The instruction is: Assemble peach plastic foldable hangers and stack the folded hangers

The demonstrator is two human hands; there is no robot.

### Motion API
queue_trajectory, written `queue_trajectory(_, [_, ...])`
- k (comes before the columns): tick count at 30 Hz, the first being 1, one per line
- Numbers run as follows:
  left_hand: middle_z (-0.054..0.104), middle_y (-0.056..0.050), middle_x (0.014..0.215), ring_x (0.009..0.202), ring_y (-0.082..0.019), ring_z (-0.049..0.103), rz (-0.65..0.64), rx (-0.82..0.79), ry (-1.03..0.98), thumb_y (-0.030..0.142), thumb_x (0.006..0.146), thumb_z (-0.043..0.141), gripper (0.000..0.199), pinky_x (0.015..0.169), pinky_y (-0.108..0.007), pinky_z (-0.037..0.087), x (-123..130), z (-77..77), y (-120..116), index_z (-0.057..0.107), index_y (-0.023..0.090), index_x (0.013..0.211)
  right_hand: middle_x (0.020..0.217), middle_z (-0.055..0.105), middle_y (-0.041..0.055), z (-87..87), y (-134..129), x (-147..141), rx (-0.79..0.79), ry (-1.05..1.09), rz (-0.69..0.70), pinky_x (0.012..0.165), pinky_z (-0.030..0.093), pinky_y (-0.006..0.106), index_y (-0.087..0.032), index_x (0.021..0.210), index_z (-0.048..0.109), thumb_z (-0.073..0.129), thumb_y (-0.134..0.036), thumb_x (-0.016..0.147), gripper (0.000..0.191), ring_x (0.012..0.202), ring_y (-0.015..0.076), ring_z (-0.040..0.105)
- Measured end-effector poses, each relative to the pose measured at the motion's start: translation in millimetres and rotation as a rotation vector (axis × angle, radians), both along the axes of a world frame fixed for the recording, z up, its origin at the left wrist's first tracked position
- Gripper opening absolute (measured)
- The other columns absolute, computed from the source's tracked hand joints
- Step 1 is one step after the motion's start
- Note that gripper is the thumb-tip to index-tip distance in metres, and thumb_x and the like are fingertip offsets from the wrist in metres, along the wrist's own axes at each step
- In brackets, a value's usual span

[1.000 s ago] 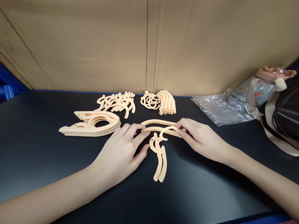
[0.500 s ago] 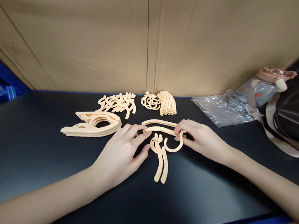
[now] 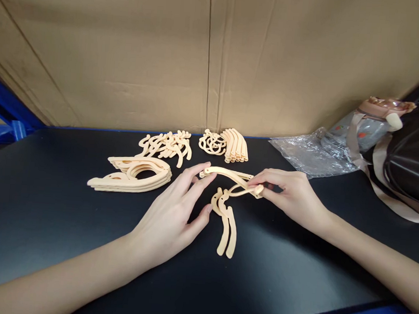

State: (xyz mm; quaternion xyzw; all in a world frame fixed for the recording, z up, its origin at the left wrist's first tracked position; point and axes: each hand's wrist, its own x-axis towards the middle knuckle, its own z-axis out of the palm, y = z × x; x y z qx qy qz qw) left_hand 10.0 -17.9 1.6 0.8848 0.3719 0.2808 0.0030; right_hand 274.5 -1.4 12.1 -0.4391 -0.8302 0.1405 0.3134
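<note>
in the head view, a person's two bare hands meet over the middle of a black tabletop (image 3: 276, 273). the right hand (image 3: 293, 196) has its fingers and thumb drawn close together, pinching the right end of a pale curved bar (image 3: 226, 172) along with one end of a thin hook (image 3: 242, 193), which curves out on the near side of the bar. the left hand (image 3: 174, 207) touches the bar's left end with its fingertips, the thumb spread well apart below; whether these fingers grip the bar i cannot tell. a second bar (image 3: 247, 177) lies just behind the first, partly covered by it. nearer the person, two flat curved pieces (image 3: 231, 233) lie side by side, next to the left thumb. to the left sits a stack of larger pale pieces (image 3: 131, 185); farther back are a loose pile of curved pieces (image 3: 163, 146), a tangle of hooks (image 3: 213, 152) and, touching it, a bundle of bars (image 3: 236, 147). on the right, a clear plastic bag (image 3: 300, 154) lies near a tilted bottle (image 3: 369, 125) and a dark bag (image 3: 416, 149). brown cardboard (image 3: 131, 49) stands behind.
</note>
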Motion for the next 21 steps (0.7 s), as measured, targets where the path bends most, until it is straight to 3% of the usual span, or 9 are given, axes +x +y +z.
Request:
queue_trajectory(7, [0.041,-0.012,0.146,0.132,-0.022,0.046,-0.026,-0.021,-0.025,0.021,0.096,0.046,0.044,0.107,-0.036,0.045,0,-0.1,-1,0.042,0.016,0.139,0.089,0.069,-0.0014,-3.4,0,-6,-0.107,0.010,0.016,0.068,0.050,0.025,-0.023,0.102,0.067,0.062,-0.037,0.091,0.019,0.071,0.0113,0.061])
queue_trajectory(15, [0.027,-0.011,0.157,0.113,-0.020,0.061,-0.052,-0.083,-0.088,0.020,0.096,0.045,0.049,0.093,-0.034,0.056,0,-2.4,0,0.039,0.025,0.144,0.082,0.062,-0.0033,-3.6,-9,-11,-0.301,0.251,-0.002,0.064,0.050,0.025,-0.026,0.110,0.060,0.069,-0.040,0.086,0.030,0.067,0.0105,0.057])
queue_trajectory(21, [0.030,-0.007,0.158,0.140,-0.026,0.040,-0.054,-0.159,-0.127,0.024,0.099,0.043,0.047,0.109,-0.042,0.044,-2,1.4,0,0.038,0.030,0.146,0.083,0.062,-0.0026,6.5,-27,-24,-0.515,0.386,0.083,0.064,0.050,0.026,-0.025,0.111,0.061,0.072,-0.038,0.083,0.033,0.068,0.0107,0.057])
